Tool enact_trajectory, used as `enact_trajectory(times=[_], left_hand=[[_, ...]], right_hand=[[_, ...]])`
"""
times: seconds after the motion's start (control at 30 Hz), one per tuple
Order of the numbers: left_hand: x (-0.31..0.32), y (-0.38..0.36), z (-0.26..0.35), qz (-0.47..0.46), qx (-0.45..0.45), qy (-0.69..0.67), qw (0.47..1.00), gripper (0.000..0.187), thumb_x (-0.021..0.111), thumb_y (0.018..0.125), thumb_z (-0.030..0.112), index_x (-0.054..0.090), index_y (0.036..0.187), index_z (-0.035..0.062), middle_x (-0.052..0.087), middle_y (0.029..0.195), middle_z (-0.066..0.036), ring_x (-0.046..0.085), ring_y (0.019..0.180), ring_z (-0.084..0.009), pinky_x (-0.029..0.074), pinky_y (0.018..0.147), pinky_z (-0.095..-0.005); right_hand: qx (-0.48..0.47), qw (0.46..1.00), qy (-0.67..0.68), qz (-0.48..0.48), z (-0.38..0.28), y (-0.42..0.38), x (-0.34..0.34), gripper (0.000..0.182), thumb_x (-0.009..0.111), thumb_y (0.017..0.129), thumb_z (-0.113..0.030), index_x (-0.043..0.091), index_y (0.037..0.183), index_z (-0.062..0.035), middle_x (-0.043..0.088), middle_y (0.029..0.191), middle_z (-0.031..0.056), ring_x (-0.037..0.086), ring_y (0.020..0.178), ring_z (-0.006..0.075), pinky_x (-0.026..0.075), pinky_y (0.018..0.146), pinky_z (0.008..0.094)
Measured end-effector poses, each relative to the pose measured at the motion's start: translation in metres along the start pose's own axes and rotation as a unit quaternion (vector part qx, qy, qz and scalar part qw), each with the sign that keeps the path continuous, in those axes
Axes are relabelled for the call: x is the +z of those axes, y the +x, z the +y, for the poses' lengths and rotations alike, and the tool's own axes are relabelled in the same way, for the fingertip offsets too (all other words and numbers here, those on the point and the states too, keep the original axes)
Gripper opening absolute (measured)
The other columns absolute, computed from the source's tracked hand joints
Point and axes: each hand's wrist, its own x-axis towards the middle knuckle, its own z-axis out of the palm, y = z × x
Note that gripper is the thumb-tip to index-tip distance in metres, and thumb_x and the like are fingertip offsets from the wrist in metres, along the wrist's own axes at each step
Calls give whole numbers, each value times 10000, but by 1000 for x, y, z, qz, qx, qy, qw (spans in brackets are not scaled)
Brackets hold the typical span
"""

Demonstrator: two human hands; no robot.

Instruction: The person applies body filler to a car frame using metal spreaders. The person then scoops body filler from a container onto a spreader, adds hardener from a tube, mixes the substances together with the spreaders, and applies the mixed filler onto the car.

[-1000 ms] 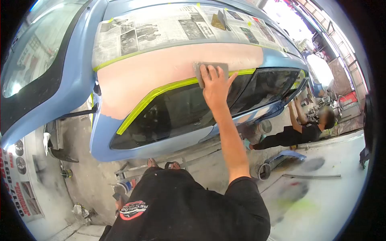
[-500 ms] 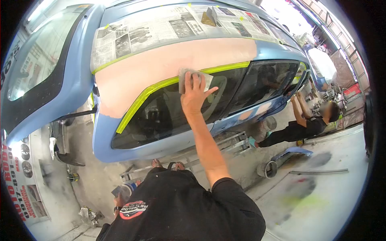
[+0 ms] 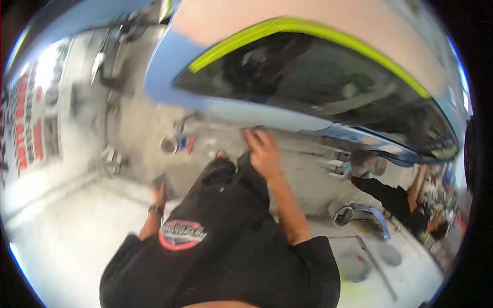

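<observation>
My right hand [image 3: 264, 156] is beside my thigh, below the lower edge of the car [image 3: 246, 110]. Its fingers are curled; a dark edge shows at their tips, but blur hides what it is. At my left side, my left hand [image 3: 159, 196] grips a flat dark grey piece [image 3: 165, 182]. The car's side window [image 3: 287, 77] is bordered along its top by bright yellow-green masking tape [image 3: 277, 25]. Above the tape lies a pinkish-beige patch [image 3: 226, 20] on the blue body.
A can [image 3: 168, 145] stands near my feet, with a blue and a red item beside it. Rightward are a bucket [image 3: 341, 213], a curved blue panel [image 3: 377, 220] and a co-worker in dark clothes [image 3: 393, 203] by the car. A printed banner [image 3: 31, 123] hangs at left.
My right hand has left the taped window edge and come down to my thigh. The grey sheet under it no longer shows. The view has tilted down and shifted left.
</observation>
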Motion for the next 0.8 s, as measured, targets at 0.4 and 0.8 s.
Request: enact_trajectory(times=[0.4, 0.8], left_hand=[[22, 61, 67, 11, 89, -33, 995, 491, 575, 964, 398, 658, 979, -86, 659, 803, -282, 640, 747, -337, 455, 703, -462], [86, 238, 7, 113, 579, 80, 803, 231, 496, 933, 45, 598, 1135, -1, 605, 938, -163, 560, 806, -244, 448, 687, -377]], right_hand=[[76, 994, 23, -72, 80, -28, 54, 597, 582, 774, 96, 625, 1317, -148, 596, 1181, 113, 605, 1037, 331, 506, 893, 406], [-121, 980, 9, -157, 44, -40, 186, 339, 662, 818, -20, 705, 1146, -89, 644, 985, 124, 633, 828, 310, 506, 713, 394]])
